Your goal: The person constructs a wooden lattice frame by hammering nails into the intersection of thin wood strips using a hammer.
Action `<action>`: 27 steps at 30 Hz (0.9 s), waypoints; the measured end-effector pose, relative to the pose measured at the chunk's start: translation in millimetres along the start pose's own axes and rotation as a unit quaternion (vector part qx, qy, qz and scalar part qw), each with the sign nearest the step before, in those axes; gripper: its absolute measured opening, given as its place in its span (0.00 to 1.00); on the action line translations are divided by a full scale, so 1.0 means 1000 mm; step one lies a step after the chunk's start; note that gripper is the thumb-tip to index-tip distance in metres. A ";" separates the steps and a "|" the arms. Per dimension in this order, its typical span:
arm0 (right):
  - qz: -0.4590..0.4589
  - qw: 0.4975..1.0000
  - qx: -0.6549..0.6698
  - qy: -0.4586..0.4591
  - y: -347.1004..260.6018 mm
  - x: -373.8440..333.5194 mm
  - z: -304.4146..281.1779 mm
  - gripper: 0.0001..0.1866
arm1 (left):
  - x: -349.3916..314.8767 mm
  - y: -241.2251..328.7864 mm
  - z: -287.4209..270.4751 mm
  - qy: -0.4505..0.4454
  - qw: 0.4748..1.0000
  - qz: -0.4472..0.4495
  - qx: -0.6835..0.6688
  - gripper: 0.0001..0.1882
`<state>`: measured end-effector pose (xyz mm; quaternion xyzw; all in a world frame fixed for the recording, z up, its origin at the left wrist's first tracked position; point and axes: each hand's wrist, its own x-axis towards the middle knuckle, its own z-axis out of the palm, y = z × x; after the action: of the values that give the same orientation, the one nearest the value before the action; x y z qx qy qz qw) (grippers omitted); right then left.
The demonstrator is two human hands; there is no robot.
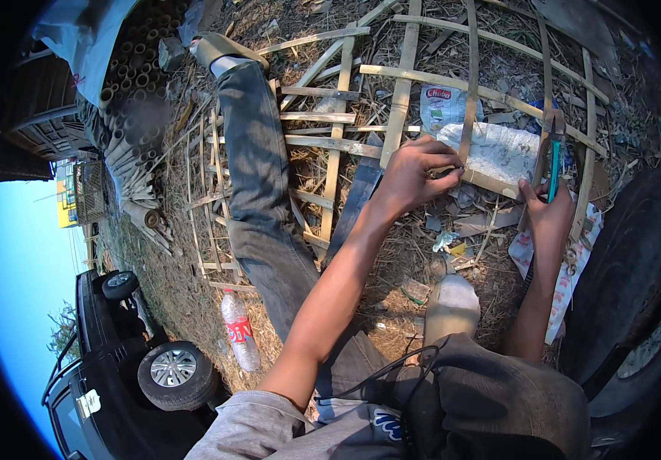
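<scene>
My left hand [421, 175] is closed in a pinch beside the crossing of a lengthwise bamboo strip [471, 77] and a cross strip [491, 184]. Whatever its fingertips hold is too small to make out. In my right hand [549, 215] is a pair of pliers [554, 165] with teal handles, jaws pointing away from me. The thumb of that hand lies against the right part of the same cross strip. Both hands are at the near side of a lattice of split bamboo [401, 100] on the ground. Beneath it, between my hands, lies a white, crumpled-looking slab [499, 151].
My outstretched leg [258, 153] lies beside the lattice. A plastic bottle [240, 330] is on the dry grass at left. A dark tyre [622, 261] stands close at right. Bamboo poles [135, 180] are stacked at far left, and a black vehicle [116, 360] is parked nearer.
</scene>
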<state>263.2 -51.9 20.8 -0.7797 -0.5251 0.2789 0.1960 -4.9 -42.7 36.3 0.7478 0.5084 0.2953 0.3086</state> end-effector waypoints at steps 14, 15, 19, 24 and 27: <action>0.007 1.000 0.003 0.015 -0.016 0.026 -0.010 0.19 | -0.001 -0.006 0.004 0.025 0.994 -0.069 -0.083 0.08; -0.006 1.000 0.016 0.014 -0.017 0.030 -0.010 0.18 | -0.001 -0.008 0.004 0.025 0.994 -0.072 -0.083 0.08; -0.016 0.999 0.034 0.018 -0.029 0.046 -0.022 0.17 | 0.011 -0.003 0.009 0.047 0.995 -0.045 -0.081 0.09; -0.017 0.999 0.028 0.020 -0.014 0.063 -0.026 0.18 | 0.021 0.007 0.019 0.046 0.984 -0.099 -0.140 0.08; -0.021 0.998 0.030 0.043 0.005 0.070 -0.021 0.19 | 0.020 0.014 0.020 0.046 0.993 0.026 0.107 0.06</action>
<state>300.5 10.7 17.7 -0.7734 -0.5241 0.2564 0.2478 24.6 -30.8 37.3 0.7751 0.5311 0.2814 0.1948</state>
